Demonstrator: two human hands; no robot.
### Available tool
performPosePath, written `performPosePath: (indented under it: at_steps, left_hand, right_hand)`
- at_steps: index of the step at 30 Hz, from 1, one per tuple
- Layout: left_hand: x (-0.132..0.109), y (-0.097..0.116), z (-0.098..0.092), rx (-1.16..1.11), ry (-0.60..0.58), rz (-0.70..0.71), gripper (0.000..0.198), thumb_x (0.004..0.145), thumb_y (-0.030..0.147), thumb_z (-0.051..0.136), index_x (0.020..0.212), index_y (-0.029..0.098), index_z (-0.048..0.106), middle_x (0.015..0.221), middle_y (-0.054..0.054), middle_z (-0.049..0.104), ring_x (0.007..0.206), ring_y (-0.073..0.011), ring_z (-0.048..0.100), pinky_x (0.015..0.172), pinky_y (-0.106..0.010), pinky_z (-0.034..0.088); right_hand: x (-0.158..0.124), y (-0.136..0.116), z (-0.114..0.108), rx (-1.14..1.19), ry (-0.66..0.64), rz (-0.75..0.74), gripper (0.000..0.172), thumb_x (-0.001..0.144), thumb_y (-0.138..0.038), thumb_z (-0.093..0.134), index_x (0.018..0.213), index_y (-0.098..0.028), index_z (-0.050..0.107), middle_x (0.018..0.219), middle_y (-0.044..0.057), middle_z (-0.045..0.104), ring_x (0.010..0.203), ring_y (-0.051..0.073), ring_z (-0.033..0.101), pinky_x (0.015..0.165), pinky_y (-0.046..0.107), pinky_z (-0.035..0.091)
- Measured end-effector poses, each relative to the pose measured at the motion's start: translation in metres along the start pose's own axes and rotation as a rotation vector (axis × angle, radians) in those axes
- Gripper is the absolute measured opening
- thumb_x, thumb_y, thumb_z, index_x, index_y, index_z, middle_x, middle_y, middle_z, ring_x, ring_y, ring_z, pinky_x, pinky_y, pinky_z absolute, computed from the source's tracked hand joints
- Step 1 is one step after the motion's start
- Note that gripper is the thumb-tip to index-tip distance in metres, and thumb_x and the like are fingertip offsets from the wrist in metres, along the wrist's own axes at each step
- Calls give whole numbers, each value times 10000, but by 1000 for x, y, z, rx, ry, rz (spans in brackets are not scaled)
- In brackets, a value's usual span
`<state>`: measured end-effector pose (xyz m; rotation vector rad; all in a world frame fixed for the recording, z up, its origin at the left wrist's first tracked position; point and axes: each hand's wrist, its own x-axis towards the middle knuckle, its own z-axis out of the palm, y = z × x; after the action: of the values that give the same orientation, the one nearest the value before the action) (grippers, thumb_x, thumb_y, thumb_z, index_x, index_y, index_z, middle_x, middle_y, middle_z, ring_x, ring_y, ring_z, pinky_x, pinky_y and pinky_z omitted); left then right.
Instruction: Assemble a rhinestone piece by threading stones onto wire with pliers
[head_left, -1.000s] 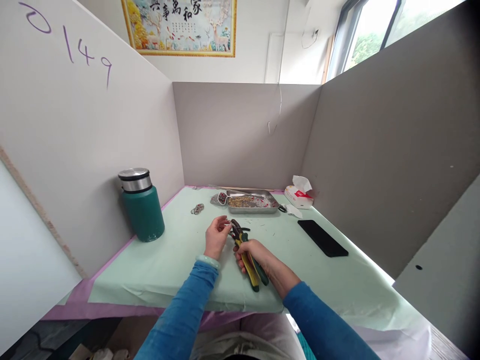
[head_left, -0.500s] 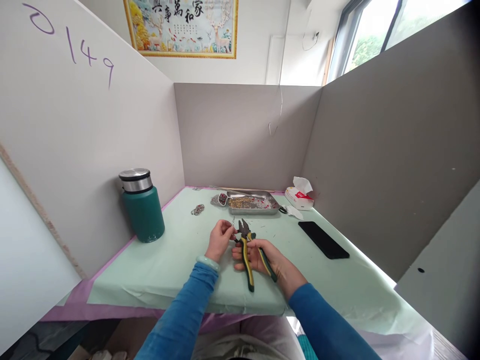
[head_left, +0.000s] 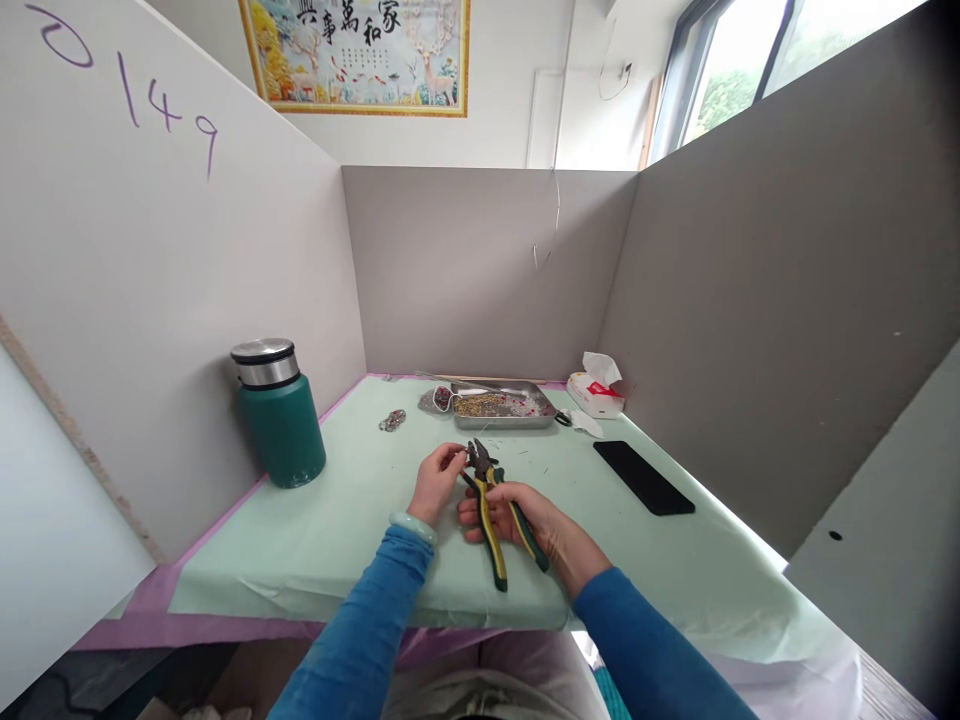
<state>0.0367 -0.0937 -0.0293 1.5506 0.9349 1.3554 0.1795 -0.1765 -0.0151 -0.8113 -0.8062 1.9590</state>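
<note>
My right hand [head_left: 541, 515] holds a pair of wire cutters [head_left: 489, 530] with green-and-yellow handles. The handles are spread, and the dark jaws point away from me. Close to those jaws, my left hand [head_left: 435, 484] pinches something tiny between thumb and fingertips, too small to make out. A thin wire-like strand shows just beyond the fingertips. The jaws are at the left fingertips; whether they touch the small piece I cannot tell. A pale green bangle [head_left: 413, 527] circles my left wrist. Both hands are over the pale green table cover [head_left: 360, 500].
Behind the hands lies a metal tray [head_left: 502, 424] with gold, clear and red beads. Left of it are a small bag of dark beads [head_left: 442, 399] and a silver chain [head_left: 392, 420]. A green bottle [head_left: 281, 430], black phone [head_left: 643, 478] and tissue box [head_left: 596, 395] stand or lie around.
The cutters' jaws have moved left, up to my left fingertips. My left hand stays nearly in place, still pinching. The whole view has shifted slightly.
</note>
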Motion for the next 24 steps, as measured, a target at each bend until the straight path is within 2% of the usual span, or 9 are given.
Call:
performPosePath:
  at_steps: [5, 13, 18, 24]
  left_hand:
    - [3, -4, -4, 94, 92, -7, 315, 737, 420, 562, 817, 145, 692, 790, -63, 699, 744, -188, 611, 675, -279, 459]
    - [2, -3, -10, 270, 209, -38, 316, 726, 437, 551, 730, 171, 722, 679, -46, 699, 682, -201, 602, 626, -275, 421]
    - [0, -1, -9, 327, 214, -21, 300, 733, 421, 553, 717, 179, 730, 698, -49, 716, 673, -194, 598, 648, -280, 422]
    - [-2, 3, -5, 334, 142, 1, 269, 736, 379, 561, 743, 175, 736, 738, -58, 730, 683, -198, 623, 672, -294, 448]
  right_hand:
    - [-1, -2, 2, -39, 0, 15, 289, 709, -149, 469, 949, -45, 591, 867, 168, 682, 836, 237, 667, 849, 402, 501]
    - [0, -4, 8, -101, 44, 57, 236, 709, -140, 478, 885, -43, 602, 845, 170, 676, 826, 228, 664, 858, 379, 505]
    - [1, -4, 9, -108, 60, 66, 213, 688, -128, 472, 854, -55, 584, 840, 166, 670, 811, 223, 666, 850, 381, 510]
    - [2, -4, 8, -120, 74, 65, 207, 696, -136, 469, 853, -58, 579, 821, 163, 670, 786, 219, 667, 832, 380, 517]
